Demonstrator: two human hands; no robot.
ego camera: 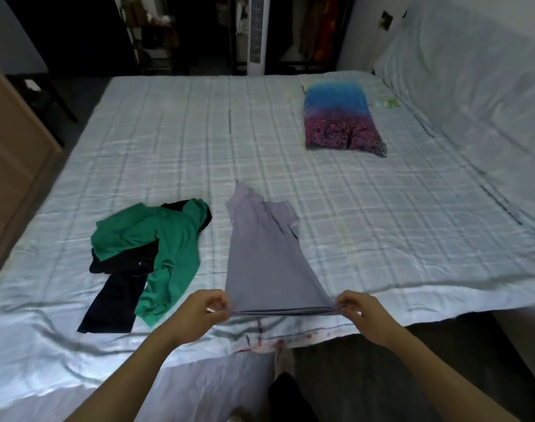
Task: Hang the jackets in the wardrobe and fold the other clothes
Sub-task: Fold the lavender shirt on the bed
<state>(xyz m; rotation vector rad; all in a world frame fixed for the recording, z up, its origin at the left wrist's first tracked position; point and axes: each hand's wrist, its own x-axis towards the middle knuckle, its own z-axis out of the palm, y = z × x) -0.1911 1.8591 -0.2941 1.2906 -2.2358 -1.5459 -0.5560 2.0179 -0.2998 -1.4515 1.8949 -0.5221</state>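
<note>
Both forearms extend over the near edge of the bed (290, 123). Left hand (200, 312): fingers curled, pinching the left end of the hem of the grey shirt (260, 257). Right hand (359, 310): fingers curled, pinching the right end of the same hem. The hem is stretched taut between the two hands, just above the near edge. The grey shirt lies lengthwise on the bed, collar pointing toward the far edge, one short sleeve visible on its right side. Beside it to the left, near the near edge, the green garment (168, 248) lies crumpled on top of the dark garment (114, 300). Toward the far right corner rests the printed pillow (339, 117), blue above, pink tree below. Beyond the far edge stands the white tower fan (258, 35).
</note>
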